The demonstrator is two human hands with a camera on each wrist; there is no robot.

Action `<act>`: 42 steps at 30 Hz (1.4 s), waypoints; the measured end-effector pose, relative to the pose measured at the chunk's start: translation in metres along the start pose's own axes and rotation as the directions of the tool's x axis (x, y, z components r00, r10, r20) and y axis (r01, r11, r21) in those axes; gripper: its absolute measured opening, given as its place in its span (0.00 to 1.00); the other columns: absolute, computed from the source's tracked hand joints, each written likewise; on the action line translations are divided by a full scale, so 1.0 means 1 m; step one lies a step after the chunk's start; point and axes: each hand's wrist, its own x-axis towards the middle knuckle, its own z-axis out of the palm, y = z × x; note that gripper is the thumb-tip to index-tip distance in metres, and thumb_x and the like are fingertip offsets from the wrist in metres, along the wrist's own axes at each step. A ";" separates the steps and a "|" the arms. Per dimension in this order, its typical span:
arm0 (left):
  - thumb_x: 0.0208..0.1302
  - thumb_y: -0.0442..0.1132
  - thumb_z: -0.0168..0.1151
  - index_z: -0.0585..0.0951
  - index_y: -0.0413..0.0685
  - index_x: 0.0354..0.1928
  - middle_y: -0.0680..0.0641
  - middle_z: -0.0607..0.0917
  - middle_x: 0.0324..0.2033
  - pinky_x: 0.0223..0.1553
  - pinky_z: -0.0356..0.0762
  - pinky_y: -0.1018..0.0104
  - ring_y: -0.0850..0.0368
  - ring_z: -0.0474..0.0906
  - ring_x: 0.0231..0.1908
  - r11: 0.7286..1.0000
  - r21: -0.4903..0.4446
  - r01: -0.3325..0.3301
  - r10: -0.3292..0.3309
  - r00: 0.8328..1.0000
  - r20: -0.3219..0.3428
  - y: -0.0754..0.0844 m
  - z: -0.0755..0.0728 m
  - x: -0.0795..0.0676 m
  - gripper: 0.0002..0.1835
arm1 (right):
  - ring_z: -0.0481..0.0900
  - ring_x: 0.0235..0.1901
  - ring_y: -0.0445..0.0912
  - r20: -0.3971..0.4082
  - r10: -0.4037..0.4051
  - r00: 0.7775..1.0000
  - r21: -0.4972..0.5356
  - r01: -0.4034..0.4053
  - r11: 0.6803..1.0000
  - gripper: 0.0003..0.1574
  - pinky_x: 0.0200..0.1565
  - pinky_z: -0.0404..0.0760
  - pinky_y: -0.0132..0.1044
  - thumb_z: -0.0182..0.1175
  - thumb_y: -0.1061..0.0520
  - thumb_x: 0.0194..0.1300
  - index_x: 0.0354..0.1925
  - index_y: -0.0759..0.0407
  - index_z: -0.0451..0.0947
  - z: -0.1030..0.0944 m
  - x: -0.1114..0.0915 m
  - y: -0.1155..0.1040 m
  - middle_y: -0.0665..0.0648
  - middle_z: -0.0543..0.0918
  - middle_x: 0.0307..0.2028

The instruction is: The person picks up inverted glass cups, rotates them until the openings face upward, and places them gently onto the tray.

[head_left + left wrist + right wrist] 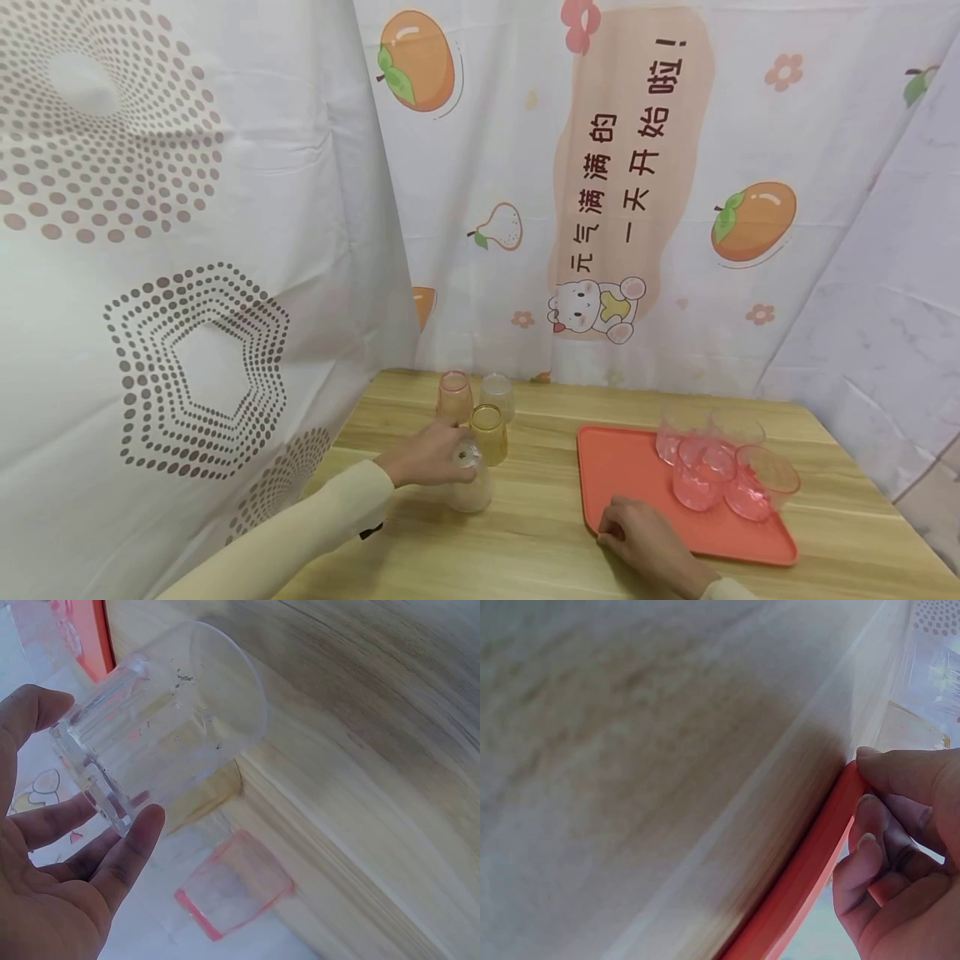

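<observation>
"Holding what, the left hand [425, 457]?"
"Its bent fingers grip the clear cup [471, 493] by the base, beside the yellow cup [491, 439]."
"And the right hand [647, 537]?"
"Pinching the red tray [618, 467] at its corner."

Dark brown Chinese characters [628, 158], "元气满满的 一天开始啦!", are printed on the white, fruit-patterned cloth hanging [480, 150] behind the table [540, 508].

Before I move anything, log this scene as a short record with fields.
Left hand: grips an inverted clear tumbler by its base
Right hand: holds the coral tray at its near-left corner
On tray: four transparent tumblers, mouths up
Beyond the held one: pink tumbler, amber tumbler, second clear tumbler
Surface: wood-grain table
</observation>
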 end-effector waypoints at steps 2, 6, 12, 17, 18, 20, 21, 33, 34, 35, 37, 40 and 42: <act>0.51 0.57 0.65 0.79 0.44 0.53 0.48 0.76 0.47 0.41 0.75 0.62 0.57 0.74 0.43 1.000 -0.011 -0.019 0.019 1.000 -0.008 0.003 0.001 0.001 0.31 | 0.65 0.25 0.29 -0.005 -0.011 1.000 0.002 0.011 1.000 0.12 0.25 0.67 0.28 0.73 0.55 0.49 0.22 0.42 0.78 0.000 -0.001 0.000 0.35 0.67 0.24; 0.52 0.58 0.65 0.80 0.45 0.53 0.49 0.76 0.47 0.42 0.75 0.63 0.58 0.73 0.44 0.999 -0.018 -0.032 0.032 0.999 -0.018 0.007 0.004 0.003 0.31 | 0.65 0.25 0.29 0.007 -0.002 1.000 -0.001 0.002 1.000 0.11 0.25 0.68 0.29 0.73 0.55 0.49 0.23 0.43 0.78 0.000 -0.001 -0.001 0.36 0.68 0.24; 0.51 0.59 0.64 0.80 0.47 0.51 0.50 0.78 0.46 0.44 0.74 0.63 0.58 0.72 0.45 0.999 -0.016 -0.033 0.033 0.999 -0.019 0.015 0.006 0.007 0.30 | 0.65 0.25 0.29 0.021 0.033 0.999 -0.016 -0.033 0.999 0.11 0.26 0.68 0.29 0.72 0.54 0.49 0.23 0.42 0.78 0.000 -0.001 -0.001 0.35 0.67 0.24; 0.52 0.59 0.64 0.80 0.46 0.51 0.51 0.79 0.45 0.42 0.75 0.64 0.59 0.73 0.44 0.999 -0.022 -0.033 0.033 0.999 -0.008 0.023 0.007 0.010 0.30 | 0.66 0.25 0.29 0.023 0.028 0.999 -0.009 -0.028 1.000 0.11 0.26 0.69 0.29 0.72 0.54 0.50 0.23 0.42 0.78 0.000 -0.001 0.000 0.35 0.68 0.24; 0.52 0.59 0.64 0.80 0.47 0.51 0.51 0.79 0.45 0.41 0.75 0.65 0.59 0.73 0.43 0.999 -0.021 -0.033 0.033 0.999 -0.008 0.025 0.007 0.011 0.30 | 0.66 0.25 0.29 0.026 0.030 0.999 -0.009 -0.030 0.999 0.11 0.26 0.69 0.29 0.72 0.54 0.50 0.23 0.42 0.78 0.000 -0.001 0.001 0.35 0.68 0.24; 0.51 0.60 0.64 0.80 0.47 0.51 0.50 0.78 0.45 0.40 0.74 0.65 0.59 0.73 0.43 0.999 -0.020 -0.036 0.036 0.999 -0.009 0.029 0.007 0.012 0.30 | 0.66 0.25 0.29 0.029 0.033 0.999 -0.009 -0.033 0.999 0.11 0.27 0.70 0.29 0.72 0.54 0.50 0.23 0.42 0.78 0.000 0.000 0.001 0.35 0.68 0.24; 0.51 0.60 0.64 0.80 0.47 0.51 0.50 0.78 0.44 0.39 0.74 0.66 0.59 0.72 0.43 0.999 -0.012 -0.040 0.040 0.999 -0.011 0.030 0.008 0.013 0.30 | 0.66 0.25 0.29 0.030 0.034 0.999 -0.011 -0.034 0.999 0.11 0.27 0.70 0.29 0.72 0.54 0.50 0.23 0.42 0.78 0.000 0.000 0.001 0.35 0.68 0.24; 0.52 0.60 0.65 0.79 0.48 0.54 0.50 0.77 0.46 0.36 0.74 0.70 0.62 0.72 0.41 0.997 -0.069 -0.044 0.046 0.999 0.019 0.042 0.020 0.025 0.32 | 0.67 0.25 0.29 0.025 0.040 0.999 -0.020 -0.040 0.999 0.10 0.27 0.70 0.29 0.72 0.53 0.49 0.23 0.43 0.79 0.000 0.000 0.000 0.35 0.68 0.24; 0.52 0.61 0.65 0.78 0.48 0.54 0.50 0.77 0.46 0.36 0.74 0.70 0.63 0.72 0.41 0.996 -0.070 -0.046 0.047 0.999 0.017 0.042 0.021 0.026 0.32 | 0.67 0.25 0.29 0.025 0.041 0.999 -0.019 -0.040 0.999 0.10 0.27 0.70 0.29 0.72 0.53 0.50 0.23 0.43 0.79 0.000 0.000 0.000 0.35 0.68 0.24; 0.52 0.61 0.64 0.78 0.49 0.54 0.51 0.77 0.45 0.36 0.74 0.70 0.63 0.72 0.40 0.996 -0.073 -0.046 0.047 0.999 0.016 0.043 0.022 0.027 0.32 | 0.67 0.25 0.29 0.024 0.041 0.999 -0.019 -0.040 0.999 0.10 0.27 0.70 0.29 0.72 0.53 0.50 0.23 0.43 0.79 0.000 0.000 0.000 0.35 0.69 0.24; 0.52 0.61 0.65 0.79 0.49 0.54 0.51 0.77 0.45 0.35 0.73 0.71 0.63 0.71 0.40 0.995 -0.078 -0.055 0.056 0.998 0.006 0.044 0.024 0.029 0.32 | 0.67 0.25 0.29 0.020 0.039 0.999 -0.020 -0.039 0.999 0.10 0.26 0.70 0.30 0.72 0.53 0.49 0.23 0.43 0.79 0.000 0.000 0.000 0.35 0.68 0.24; 0.50 0.60 0.65 0.79 0.50 0.53 0.53 0.77 0.42 0.32 0.72 0.73 0.64 0.71 0.38 0.993 -0.092 -0.068 0.068 0.998 -0.005 0.046 0.028 0.033 0.31 | 0.67 0.25 0.29 0.015 0.038 0.999 -0.019 -0.037 0.999 0.10 0.26 0.70 0.29 0.72 0.53 0.49 0.23 0.43 0.79 0.001 0.000 0.000 0.35 0.69 0.24; 0.50 0.60 0.66 0.79 0.50 0.53 0.54 0.76 0.41 0.30 0.72 0.74 0.65 0.71 0.36 0.992 -0.101 -0.074 0.074 0.997 -0.009 0.047 0.031 0.035 0.31 | 0.67 0.25 0.29 0.016 0.037 0.999 -0.017 -0.037 0.999 0.10 0.26 0.70 0.29 0.73 0.53 0.49 0.23 0.42 0.79 0.001 -0.001 0.001 0.35 0.69 0.24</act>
